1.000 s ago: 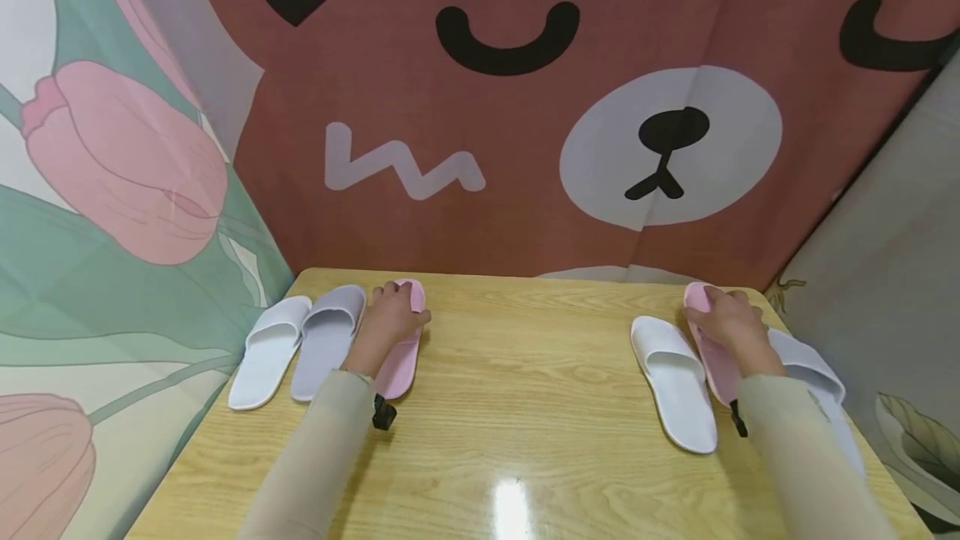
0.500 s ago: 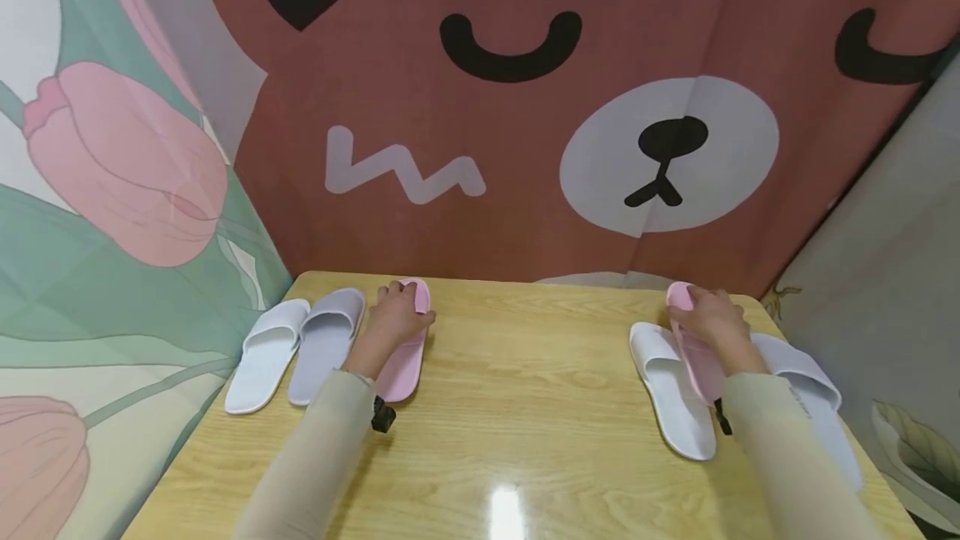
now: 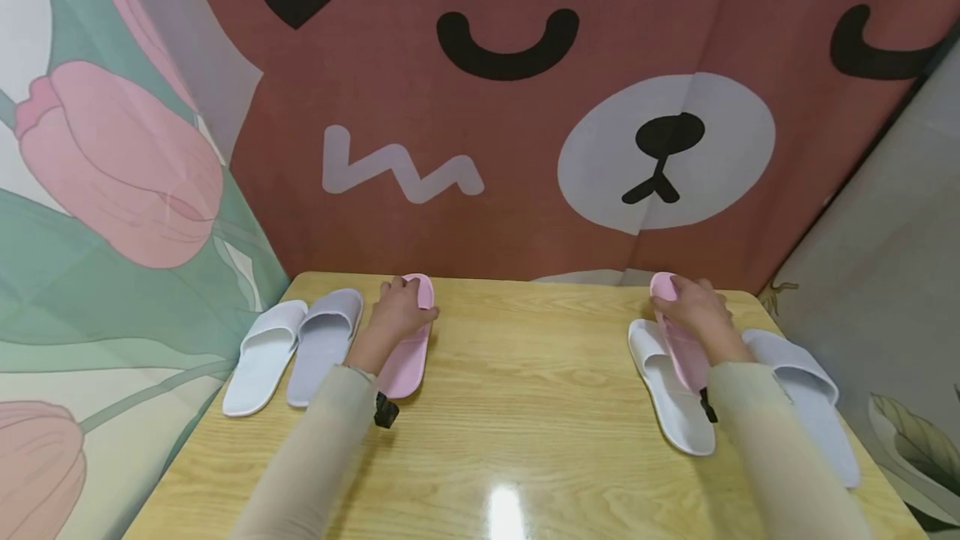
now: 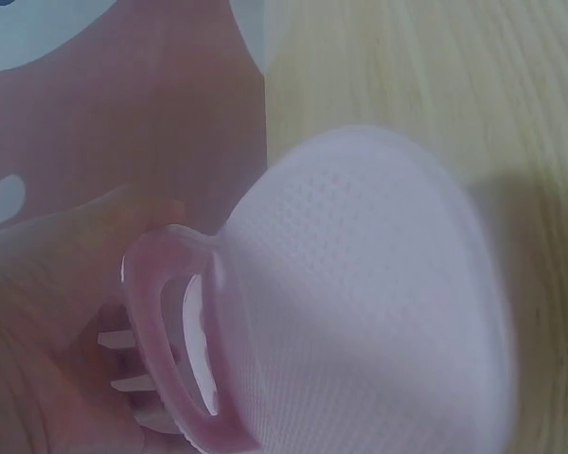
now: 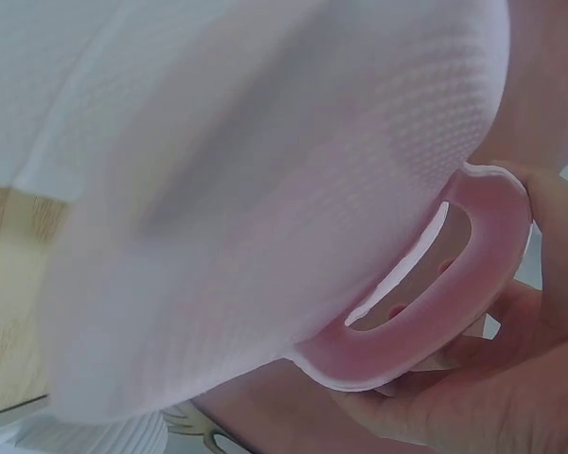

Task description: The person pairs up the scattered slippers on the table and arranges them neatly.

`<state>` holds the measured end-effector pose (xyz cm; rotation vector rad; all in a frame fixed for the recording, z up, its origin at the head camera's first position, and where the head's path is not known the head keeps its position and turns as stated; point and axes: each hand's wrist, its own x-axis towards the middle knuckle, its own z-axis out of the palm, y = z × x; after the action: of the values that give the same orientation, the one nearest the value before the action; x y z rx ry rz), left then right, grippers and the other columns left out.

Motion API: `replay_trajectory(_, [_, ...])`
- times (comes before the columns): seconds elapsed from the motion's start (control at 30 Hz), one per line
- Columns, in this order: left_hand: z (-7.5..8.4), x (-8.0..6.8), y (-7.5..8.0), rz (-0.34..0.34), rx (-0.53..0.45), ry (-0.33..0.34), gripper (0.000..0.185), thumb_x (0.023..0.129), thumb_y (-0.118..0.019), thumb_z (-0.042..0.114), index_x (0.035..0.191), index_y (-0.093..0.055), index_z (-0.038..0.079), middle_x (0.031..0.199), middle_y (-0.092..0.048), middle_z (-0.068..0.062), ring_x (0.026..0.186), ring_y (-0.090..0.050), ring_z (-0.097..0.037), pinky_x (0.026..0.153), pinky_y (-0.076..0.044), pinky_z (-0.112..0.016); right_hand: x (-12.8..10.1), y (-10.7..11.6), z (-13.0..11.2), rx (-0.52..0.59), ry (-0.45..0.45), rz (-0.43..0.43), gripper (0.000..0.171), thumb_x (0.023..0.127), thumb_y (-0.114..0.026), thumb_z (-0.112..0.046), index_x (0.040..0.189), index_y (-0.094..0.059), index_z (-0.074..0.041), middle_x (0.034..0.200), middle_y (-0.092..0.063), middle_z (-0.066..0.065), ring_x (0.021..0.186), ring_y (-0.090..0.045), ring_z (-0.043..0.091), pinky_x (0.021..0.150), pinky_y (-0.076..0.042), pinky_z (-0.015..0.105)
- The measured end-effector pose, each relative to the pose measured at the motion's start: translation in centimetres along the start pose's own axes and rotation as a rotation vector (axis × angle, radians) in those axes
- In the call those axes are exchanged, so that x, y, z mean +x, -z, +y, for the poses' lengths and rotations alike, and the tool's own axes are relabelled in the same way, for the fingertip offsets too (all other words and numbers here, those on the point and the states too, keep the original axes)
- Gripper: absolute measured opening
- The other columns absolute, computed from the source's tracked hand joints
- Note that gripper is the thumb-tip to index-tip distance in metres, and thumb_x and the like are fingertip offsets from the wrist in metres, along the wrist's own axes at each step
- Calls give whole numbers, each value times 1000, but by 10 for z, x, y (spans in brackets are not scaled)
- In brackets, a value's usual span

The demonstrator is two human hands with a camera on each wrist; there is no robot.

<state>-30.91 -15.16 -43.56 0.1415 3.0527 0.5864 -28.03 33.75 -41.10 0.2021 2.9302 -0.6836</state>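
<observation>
The head view shows a wooden table (image 3: 517, 407) set against a bear-print curtain (image 3: 525, 107), with 6 slippers on it in 2 groups of 3. On the left, the left hand (image 3: 395, 317) curls over the toe end of a pink slipper (image 3: 408, 357) that lies flat on the table just right of a grey slipper (image 3: 324, 344) and a white slipper (image 3: 264, 355). On the right, the right hand (image 3: 693, 311) grips the toe end of a second pink slipper (image 3: 681, 348), which is tilted up on its edge between a white slipper on the right (image 3: 671, 390) and a grey slipper on the right (image 3: 806, 398). The wrist views add what the head view hides. The left wrist view shows the mesh upper of the pink slipper (image 4: 360, 293) and its open toe band close up, with the left hand's fingers (image 4: 123, 364) hooked in through the opening and the table beneath. The right wrist view shows the second pink slipper (image 5: 265, 189) from its underside of the band, with the right hand's fingers (image 5: 549, 227) wrapped round the toe band (image 5: 435, 322) and pinching it; pale ribbed material, probably the white slipper, sits blurred at the bottom edge.
</observation>
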Motion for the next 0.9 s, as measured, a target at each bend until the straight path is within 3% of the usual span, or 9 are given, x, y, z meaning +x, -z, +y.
replay_trajectory(0.9, [22,8,-9,-18,-23,-6,82,90,-70,50,152,-43,4,153,-38,-24,140,-34,-45,103,-41,-66,17,-22,-44,-9,2,19,83,97,-55,-47,158,-25,-1,153,-20,40,133,-26,62,103,-29,77])
